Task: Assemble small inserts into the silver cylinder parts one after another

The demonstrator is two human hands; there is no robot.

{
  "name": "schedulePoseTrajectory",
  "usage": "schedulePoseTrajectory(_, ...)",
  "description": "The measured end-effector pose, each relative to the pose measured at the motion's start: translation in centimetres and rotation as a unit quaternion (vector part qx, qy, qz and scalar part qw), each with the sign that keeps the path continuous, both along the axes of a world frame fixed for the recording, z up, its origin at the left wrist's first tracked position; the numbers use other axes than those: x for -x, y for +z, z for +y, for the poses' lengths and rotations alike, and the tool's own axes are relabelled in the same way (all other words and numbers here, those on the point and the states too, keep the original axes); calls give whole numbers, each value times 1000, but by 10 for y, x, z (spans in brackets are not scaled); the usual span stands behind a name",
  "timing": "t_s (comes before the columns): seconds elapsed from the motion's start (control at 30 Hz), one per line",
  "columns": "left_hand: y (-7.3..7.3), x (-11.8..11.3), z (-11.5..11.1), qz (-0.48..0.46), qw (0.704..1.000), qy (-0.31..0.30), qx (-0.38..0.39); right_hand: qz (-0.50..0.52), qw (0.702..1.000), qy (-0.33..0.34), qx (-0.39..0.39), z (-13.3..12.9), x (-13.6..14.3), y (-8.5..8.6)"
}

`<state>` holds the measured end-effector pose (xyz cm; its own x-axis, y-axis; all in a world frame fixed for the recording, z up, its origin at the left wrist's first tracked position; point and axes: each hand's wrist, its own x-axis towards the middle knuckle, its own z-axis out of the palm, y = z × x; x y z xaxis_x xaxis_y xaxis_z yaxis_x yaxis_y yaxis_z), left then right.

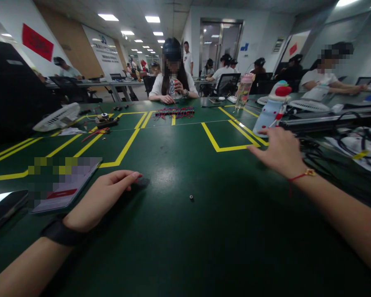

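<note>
Phone (6, 211) lay at near left, likely set aside. Part (191, 198) (small, with a dark hole; type unclear) sat on the table (185, 251) between the hands, touching neither. Left hand (100, 196): thumb against fingertips, pinch-like; could not tell whether anything was gripped. Tablet (71, 192) lay just beyond its wrist, probably cramping that side. Right hand (281, 150): fingers spread, nothing seen in the grasp, perhaps for steadiness; contact with the bottle (267, 117) behind it uncertain. Cables (358, 138) crowded its outer side. Farther, tape (212, 136) presumably marked zones; wires (174, 111) lay heaped before a seated co-worker (173, 84).
</note>
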<state>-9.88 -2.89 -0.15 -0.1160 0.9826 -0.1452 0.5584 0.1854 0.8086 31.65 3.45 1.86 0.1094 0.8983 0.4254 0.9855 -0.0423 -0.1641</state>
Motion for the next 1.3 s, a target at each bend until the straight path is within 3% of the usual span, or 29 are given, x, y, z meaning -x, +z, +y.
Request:
schedulePoseTrajectory(0.07,1,-3,-1,14,1000,-9,-6,54,973,224,25,-19,45,-7)
schedulePoseTrajectory(0.13,2,-6,-2,23,1000,-15,-7,74,910,403,67,-39,84,-17)
schedulePoseTrajectory(0.17,2,-6,-2,27,999,-16,-5,72,880,462,82,-49,99,-22)
schedulePoseTrajectory(0.23,1,-6,-2,33,999,-16,-2,63,845,521,99,-62,119,-30)
schedulePoseTrajectory(0.3,-1,-4,-2,40,999,-17,-2,71,838,531,106,-66,125,-35)
schedulePoseTrajectory(0.4,-1,-2,-2,55,998,-19,2,82,855,503,94,-56,112,-29)
schedulePoseTrajectory(0.47,-1,-2,-3,64,998,-24,4,77,890,447,49,-41,90,-17)
schedulePoseTrajectory(0.6,1,-3,-6,54,998,-29,7,25,972,230,-51,-6,16,13)
schedulePoseTrajectory(0.67,1,-4,-6,50,998,-26,10,-2,990,132,-48,7,-25,24)
schedulePoseTrajectory(0.73,1,-4,-7,47,998,-25,13,-15,997,79,-9,14,-57,30)
schedulePoseTrajectory(0.9,2,-8,-6,42,999,-18,14,-17,996,43,71,19,-84,32)
schedulePoseTrajectory(1.3,-3,-3,-6,37,999,-18,5,10,998,12,66,23,-93,28)
